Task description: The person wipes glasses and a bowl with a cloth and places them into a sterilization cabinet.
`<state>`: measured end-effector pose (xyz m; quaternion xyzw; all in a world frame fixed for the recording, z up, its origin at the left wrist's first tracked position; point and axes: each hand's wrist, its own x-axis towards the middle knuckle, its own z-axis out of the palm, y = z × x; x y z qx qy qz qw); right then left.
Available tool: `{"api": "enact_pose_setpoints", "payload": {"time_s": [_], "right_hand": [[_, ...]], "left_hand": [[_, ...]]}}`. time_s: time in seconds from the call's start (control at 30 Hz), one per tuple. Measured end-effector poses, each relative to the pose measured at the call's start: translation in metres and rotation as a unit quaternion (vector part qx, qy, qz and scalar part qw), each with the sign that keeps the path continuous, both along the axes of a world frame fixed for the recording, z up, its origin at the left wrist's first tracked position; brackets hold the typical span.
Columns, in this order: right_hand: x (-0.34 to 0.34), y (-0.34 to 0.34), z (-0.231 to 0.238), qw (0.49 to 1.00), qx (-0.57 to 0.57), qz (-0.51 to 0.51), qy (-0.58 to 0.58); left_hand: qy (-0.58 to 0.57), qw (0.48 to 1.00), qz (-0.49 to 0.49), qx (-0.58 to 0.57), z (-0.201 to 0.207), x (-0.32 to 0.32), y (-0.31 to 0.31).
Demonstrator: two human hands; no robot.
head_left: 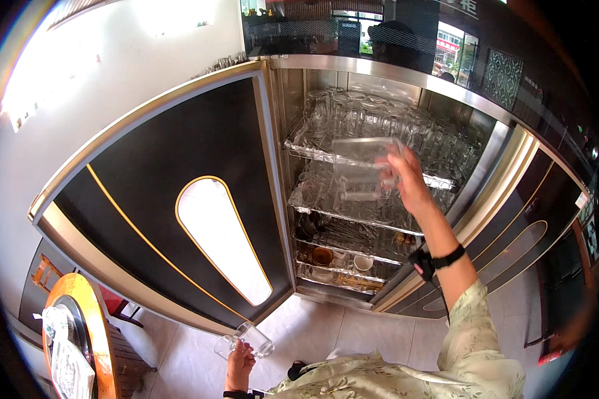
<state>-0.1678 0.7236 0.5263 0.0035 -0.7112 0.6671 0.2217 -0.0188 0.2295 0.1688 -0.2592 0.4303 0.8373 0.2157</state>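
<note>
My right hand (406, 176) is raised in front of the open cabinet, its fingers closed round a clear glass mug (358, 151) that is slightly blurred. It is held level with the upper shelves; whether it touches anything there I cannot tell. Low down, over the floor by the open door's bottom edge, my left hand (240, 360) grips another clear glass mug (258, 340). Many clear glasses (363, 110) stand close together on the top shelf, and more glassware (316, 189) sits on the shelf below.
A black cabinet door (146, 153) with gold lines swings out on the left. Lower shelves hold utensils (353, 243), a brown bowl (322, 256) and a white cup (363, 263). A wooden round table (103, 326) carrying wrapped tableware stands lower left.
</note>
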Motion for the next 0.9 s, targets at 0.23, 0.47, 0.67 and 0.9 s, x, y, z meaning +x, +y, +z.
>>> {"api": "enact_pose_setpoints", "payload": {"time_s": [0.23, 0.47, 0.67, 0.9], "right_hand": [[-0.126, -0.004, 0.055, 0.968, 0.233, -0.083, -0.042], [-0.241, 0.0, 0.07, 0.868, 0.471, -0.154, -0.042], [-0.297, -0.013, 0.07, 0.806, 0.564, -0.114, -0.14], [-0.358, 0.007, 0.045, 0.752, 0.651, -0.068, -0.076]], "left_hand": [[-0.063, 0.99, 0.118, 0.039, -0.064, 0.026, -0.047], [-0.129, 0.957, 0.242, 0.094, -0.122, 0.067, -0.07], [-0.116, 0.949, 0.262, 0.128, -0.145, 0.087, -0.059], [-0.096, 0.943, 0.294, 0.119, -0.139, 0.107, -0.041]]}}
